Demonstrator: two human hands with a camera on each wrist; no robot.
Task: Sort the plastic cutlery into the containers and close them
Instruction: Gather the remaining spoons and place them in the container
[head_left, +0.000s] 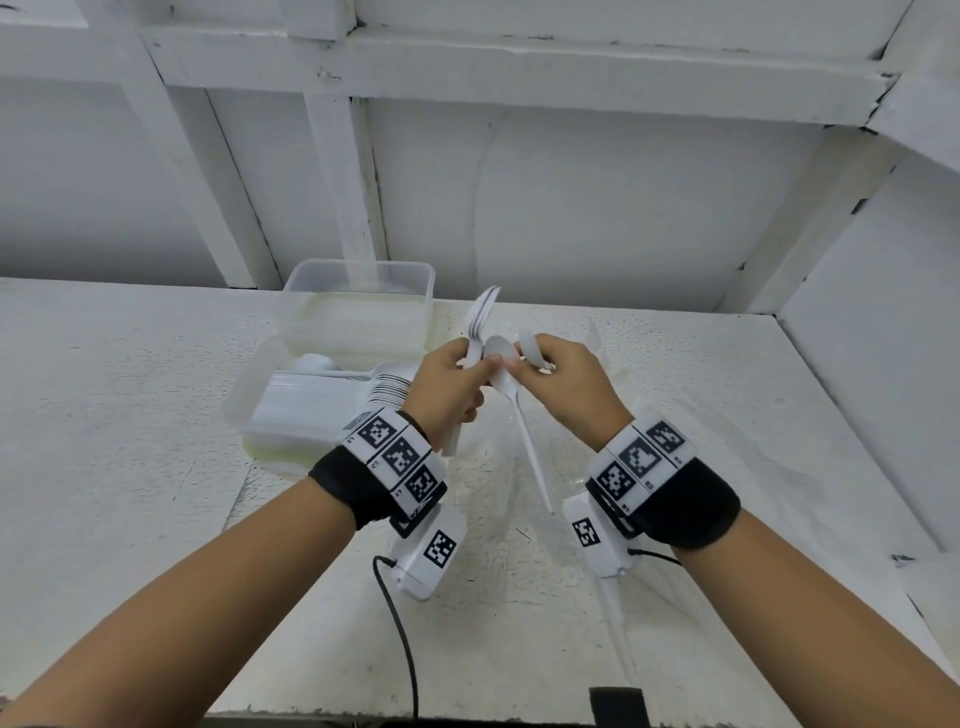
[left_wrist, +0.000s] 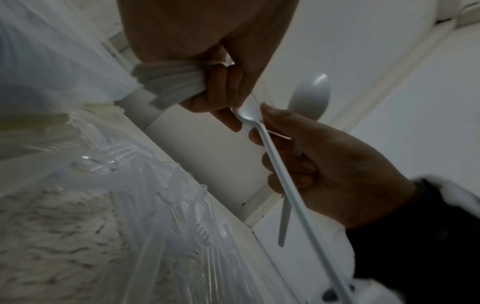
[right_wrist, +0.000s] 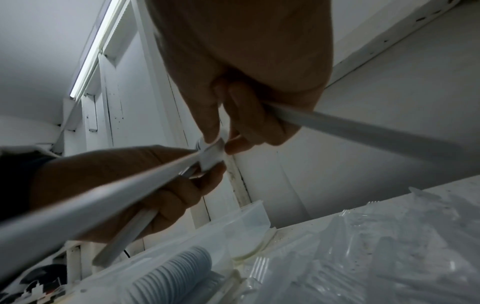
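My left hand (head_left: 480, 366) grips a bundle of white plastic forks (head_left: 480, 317), tines up; their handles (left_wrist: 168, 88) stick out of the fist. My right hand (head_left: 519, 364) holds one white spoon (head_left: 531, 349) in its curled fingers. Its fingertips (right_wrist: 211, 131) also pinch the bowl of a second spoon (head_left: 500, 366), right against my left hand's fingers. That spoon's long handle (left_wrist: 298, 205) hangs down between my wrists. The near clear container (head_left: 244, 400) holds a row of stacked spoons (right_wrist: 171, 281). Behind it stands a second clear container (head_left: 358, 275).
A crumpled clear plastic bag (head_left: 488, 467) with clear cutlery (left_wrist: 182, 216) lies on the white table under my hands. White walls and beams close in the back and right. A black cable (head_left: 400, 623) trails from the left wrist camera toward the table's front edge.
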